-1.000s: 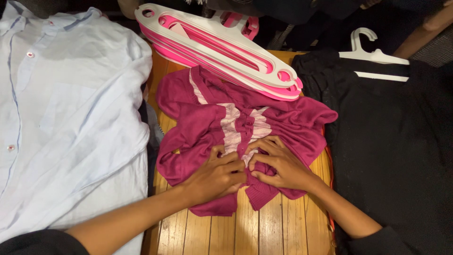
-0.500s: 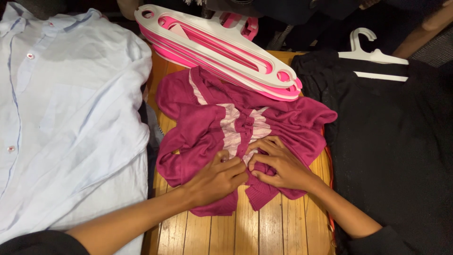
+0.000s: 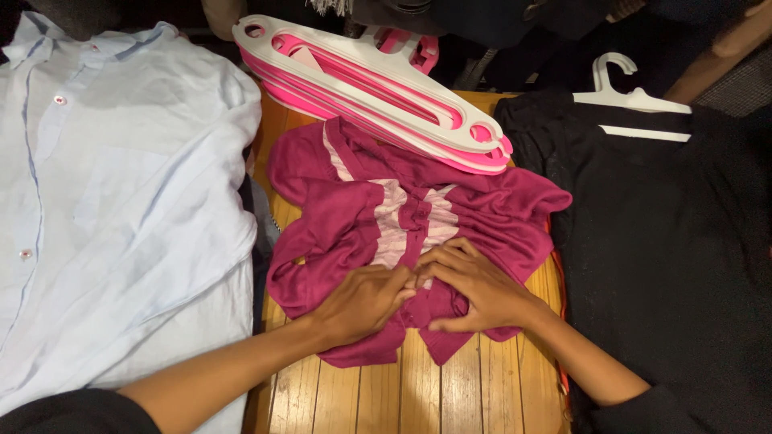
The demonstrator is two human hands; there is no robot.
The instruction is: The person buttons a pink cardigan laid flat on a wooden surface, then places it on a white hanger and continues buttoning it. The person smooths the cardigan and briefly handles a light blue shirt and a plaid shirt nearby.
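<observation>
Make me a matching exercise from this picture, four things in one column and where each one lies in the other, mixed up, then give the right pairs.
Things:
1. magenta cardigan
2. light blue shirt
3. black garment
4. pink and white hangers

Places:
A. far left, buttoned, spread flat
B. far right, on a white hanger
C. stacked across the top of the wooden table
D. in the middle, under the left hand and right hand

Pairs: 1-D, 2-A, 3-B, 4-C
</observation>
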